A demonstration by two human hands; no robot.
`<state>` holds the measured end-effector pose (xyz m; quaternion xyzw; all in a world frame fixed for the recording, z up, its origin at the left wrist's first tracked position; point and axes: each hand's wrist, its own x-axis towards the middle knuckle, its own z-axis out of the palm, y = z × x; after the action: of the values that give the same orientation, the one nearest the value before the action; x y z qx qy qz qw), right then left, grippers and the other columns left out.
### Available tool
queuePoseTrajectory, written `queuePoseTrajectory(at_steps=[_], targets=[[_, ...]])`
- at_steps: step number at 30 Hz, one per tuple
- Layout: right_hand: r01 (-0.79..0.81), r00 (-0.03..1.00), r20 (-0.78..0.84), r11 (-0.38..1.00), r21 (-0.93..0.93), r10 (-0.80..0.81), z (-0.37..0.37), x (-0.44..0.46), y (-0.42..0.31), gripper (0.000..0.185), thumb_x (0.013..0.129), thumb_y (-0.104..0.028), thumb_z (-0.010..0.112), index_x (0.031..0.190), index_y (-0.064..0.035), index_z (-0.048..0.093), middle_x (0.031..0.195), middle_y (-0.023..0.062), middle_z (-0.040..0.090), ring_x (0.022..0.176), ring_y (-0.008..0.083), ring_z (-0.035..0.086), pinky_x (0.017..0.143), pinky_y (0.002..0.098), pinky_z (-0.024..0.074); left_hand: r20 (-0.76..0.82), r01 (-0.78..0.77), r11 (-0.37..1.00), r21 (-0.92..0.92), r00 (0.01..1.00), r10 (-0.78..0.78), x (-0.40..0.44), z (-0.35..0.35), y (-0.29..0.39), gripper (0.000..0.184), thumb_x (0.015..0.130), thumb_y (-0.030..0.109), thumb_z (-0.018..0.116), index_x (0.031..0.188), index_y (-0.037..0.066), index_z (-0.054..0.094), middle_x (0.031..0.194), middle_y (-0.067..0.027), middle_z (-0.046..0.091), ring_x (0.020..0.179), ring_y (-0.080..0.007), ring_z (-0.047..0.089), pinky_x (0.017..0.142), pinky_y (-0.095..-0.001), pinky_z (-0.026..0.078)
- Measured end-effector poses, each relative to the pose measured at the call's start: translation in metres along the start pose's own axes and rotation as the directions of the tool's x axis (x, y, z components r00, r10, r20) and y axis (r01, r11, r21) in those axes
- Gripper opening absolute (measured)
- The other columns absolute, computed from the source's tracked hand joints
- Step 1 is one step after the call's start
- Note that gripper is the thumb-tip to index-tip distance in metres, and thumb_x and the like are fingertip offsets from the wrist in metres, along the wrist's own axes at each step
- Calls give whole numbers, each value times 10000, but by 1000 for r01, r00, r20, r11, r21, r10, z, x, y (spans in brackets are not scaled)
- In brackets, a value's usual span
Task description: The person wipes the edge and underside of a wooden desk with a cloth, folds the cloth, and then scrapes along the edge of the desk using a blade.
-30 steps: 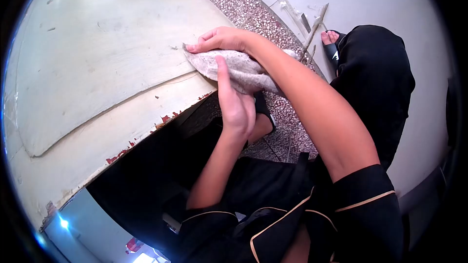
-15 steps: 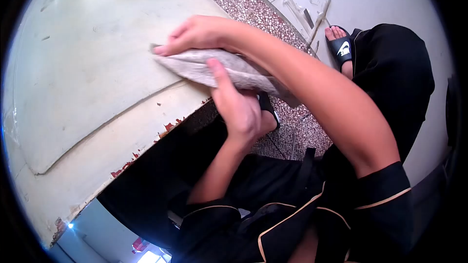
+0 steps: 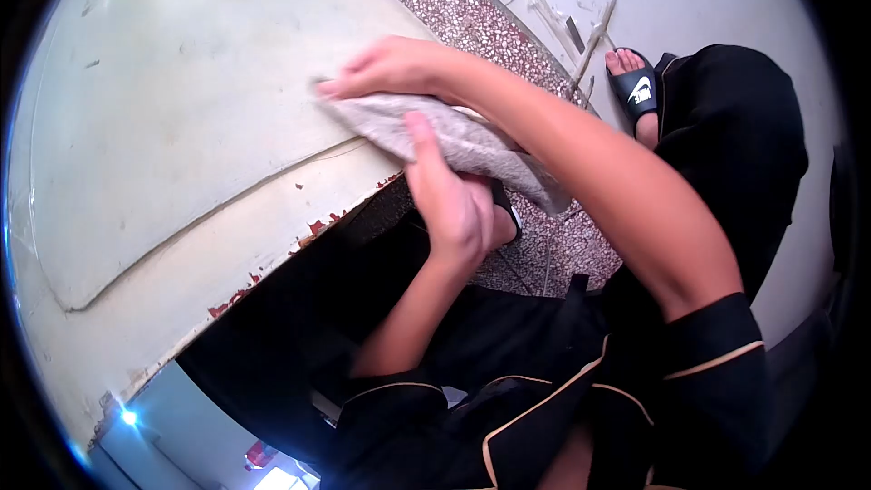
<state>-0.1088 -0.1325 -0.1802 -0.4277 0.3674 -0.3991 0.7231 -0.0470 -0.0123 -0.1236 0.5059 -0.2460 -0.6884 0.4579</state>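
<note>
A speckled grey-white cloth, folded and long, lies across both hands at the table's edge. My right hand pinches its far left tip above the tabletop, slightly blurred. Below it, my left hand grips the middle of the cloth, its thumb laid on top and its other fingers mostly hidden beneath. The cloth's right end hangs past my right forearm, which covers part of it.
A worn cream table with chipped red-brown edges fills the left. Speckled stone flooring runs beside it. A stick and plastic scraps lie on the pale floor near a foot in a black slide.
My right hand and the cloth's tip moved left over the table, then back a little to the right. More of the foot in the slide shows than a second ago.
</note>
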Motion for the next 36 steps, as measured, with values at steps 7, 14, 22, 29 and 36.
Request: queuePoseTrajectory(at_steps=[7,14,22,29,36], targets=[[84,995,56,996,10,-84,-1,-1,20,369,820,-458,688,763,-94,716,691,23,629,648,95,579,619,220,431,-52,39,999,-15,998,-40,-7,4,-6,511,1010,362,384,1377,14,310,1368,-134,423,1260,-256,429,1072,-445,326],[109,993,17,966,235,-116,14,-15,4,440,746,-508,727,784,-70,715,762,66,662,691,134,580,678,265,460,-15,55,998,-38,998,-56,-9,6,-3,516,1002,369,406,1377,25,317,1366,-126,427,1247,-242,439,1087,-431,300],[25,997,68,999,33,-27,-2,-13,34,438,790,-519,693,655,-106,643,578,-26,486,563,102,437,567,261,365,-23,157,987,-17,987,-157,-14,0,-15,502,1010,383,370,1361,27,333,1356,-123,435,1260,-261,432,1080,-458,314],[-40,998,54,998,-41,42,5,-42,15,429,797,-475,708,601,-108,604,534,-37,476,509,69,423,508,262,338,29,213,970,-115,977,-211,-25,-3,-8,451,1021,335,362,1339,15,336,1285,-139,472,1186,-234,490,1030,-428,380],[83,980,184,996,-34,-75,14,-34,-29,433,794,-500,699,648,-96,644,595,-14,563,565,73,483,585,226,391,110,107,982,-156,990,-91,-32,9,16,501,1002,367,405,1372,38,328,1359,-127,437,1249,-257,443,1090,-454,302]])
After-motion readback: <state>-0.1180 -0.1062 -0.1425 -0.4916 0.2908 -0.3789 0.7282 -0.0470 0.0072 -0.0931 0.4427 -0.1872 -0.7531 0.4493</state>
